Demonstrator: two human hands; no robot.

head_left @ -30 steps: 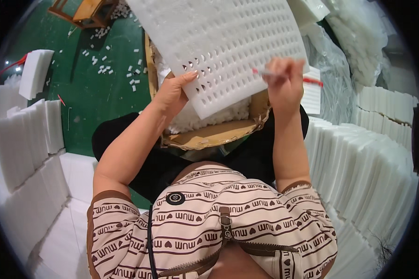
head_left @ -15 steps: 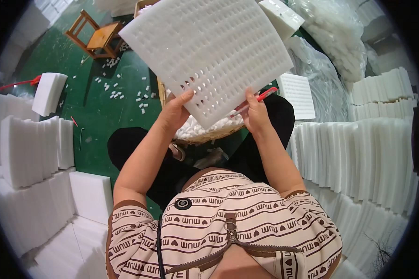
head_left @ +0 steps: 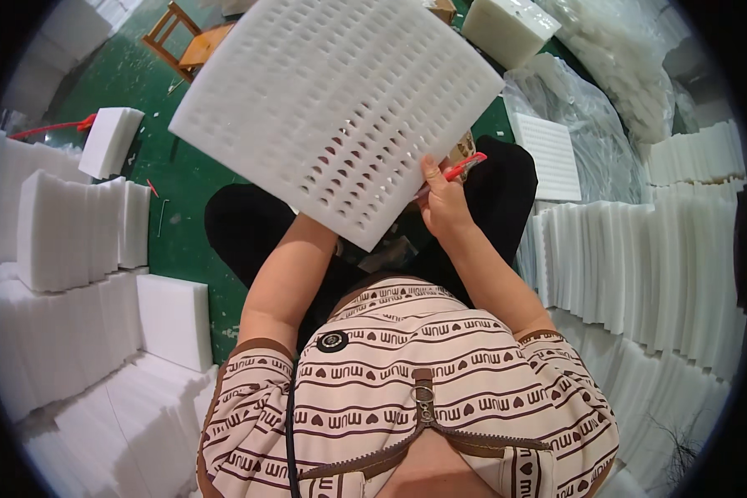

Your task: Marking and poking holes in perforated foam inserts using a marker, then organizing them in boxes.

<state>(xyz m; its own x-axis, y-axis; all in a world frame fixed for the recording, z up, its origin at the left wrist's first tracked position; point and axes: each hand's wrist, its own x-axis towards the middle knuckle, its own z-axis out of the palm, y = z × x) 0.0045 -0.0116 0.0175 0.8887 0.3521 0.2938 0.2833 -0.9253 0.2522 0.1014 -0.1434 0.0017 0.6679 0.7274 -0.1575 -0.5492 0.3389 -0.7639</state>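
Note:
A large white foam sheet (head_left: 340,100) with rows of small slots is held up over my lap, one corner pointing toward me. My right hand (head_left: 446,195) grips its right edge, thumb on top. A slim red tool (head_left: 466,166) is also held in that hand, sticking out to the right; its exact kind does not show. My left forearm (head_left: 295,261) runs under the near left edge, and the sheet hides my left hand. Light and dark show through several rows of slots near the close corner.
Stacked white foam sheets stand at the left (head_left: 66,232) and right (head_left: 639,257). A wooden chair (head_left: 199,50) is at the far left. Clear plastic bags (head_left: 589,124), a foam block (head_left: 510,33) and another slotted sheet (head_left: 548,153) lie at the far right.
My left hand has gone from the sheet's near edge to underneath it. The sheet has shifted left and toward me, covering the box of small white pieces.

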